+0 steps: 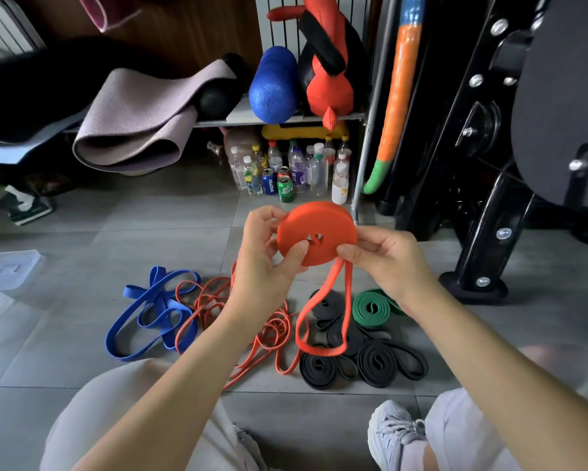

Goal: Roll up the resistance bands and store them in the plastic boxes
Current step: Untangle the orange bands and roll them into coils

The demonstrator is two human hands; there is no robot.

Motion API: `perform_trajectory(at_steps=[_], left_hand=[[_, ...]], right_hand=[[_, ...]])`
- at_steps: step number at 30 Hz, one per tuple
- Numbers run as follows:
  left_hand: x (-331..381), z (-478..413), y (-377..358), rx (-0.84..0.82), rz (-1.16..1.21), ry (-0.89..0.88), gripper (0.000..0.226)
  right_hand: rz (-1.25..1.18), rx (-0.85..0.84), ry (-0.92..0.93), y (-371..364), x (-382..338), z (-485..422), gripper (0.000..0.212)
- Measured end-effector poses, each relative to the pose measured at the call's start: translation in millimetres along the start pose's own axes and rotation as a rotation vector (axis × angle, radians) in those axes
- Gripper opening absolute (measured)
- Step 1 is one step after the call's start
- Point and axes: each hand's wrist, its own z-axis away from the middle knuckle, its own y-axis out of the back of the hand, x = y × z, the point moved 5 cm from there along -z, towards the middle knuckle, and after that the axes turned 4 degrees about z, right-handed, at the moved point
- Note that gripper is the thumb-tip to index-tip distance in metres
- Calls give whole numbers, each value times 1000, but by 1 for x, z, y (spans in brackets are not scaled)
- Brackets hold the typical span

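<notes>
Head view: nearest the camera are the person's bent knees in pale trousers and a light grey shoe on the grey tiled floor. Beyond them, bands lie on the tiles: black bands partly coiled, a coiled green band just behind them, a tangle of thin orange bands to their left, and a loose blue band further left. Above this group both hands hold the orange band, wound into a flat disc. The left hand grips it, thumb on the face and fingers behind the rim. The right hand pinches the lower rim, where the unrolled tail hangs in a loop. Clear plastic boxes lie at the far left, well apart from the bands. Farther back stand bottles and cans under a shelf carrying a blue foam roller and a folded mat.
</notes>
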Motion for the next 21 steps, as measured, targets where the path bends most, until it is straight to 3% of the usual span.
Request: perform_trajectory(at_steps=[2, 4, 6, 8, 13, 21], left_hand=[[-2, 0, 4, 14, -245, -40, 43], [1, 1, 8, -6, -539, -186, 58], [0, 2, 3, -129, -855, -415, 76], [-5, 5, -4, -231, -1024, -533, 69], [-6, 6, -1, -227, -841, -461, 40], [-2, 0, 10, 21, -425, -183, 48]], right_hand=[[69, -16, 0, 3, 0, -2, 28], [181, -40, -3, 5, 0, -2, 29], [363, -80, 6, 2, 1, 0, 25], [513, -119, 28, -3, 1, 1, 24], [422, -98, -15, -1, 0, 2, 25], [273, -35, -8, 10, -9, -1, 31]])
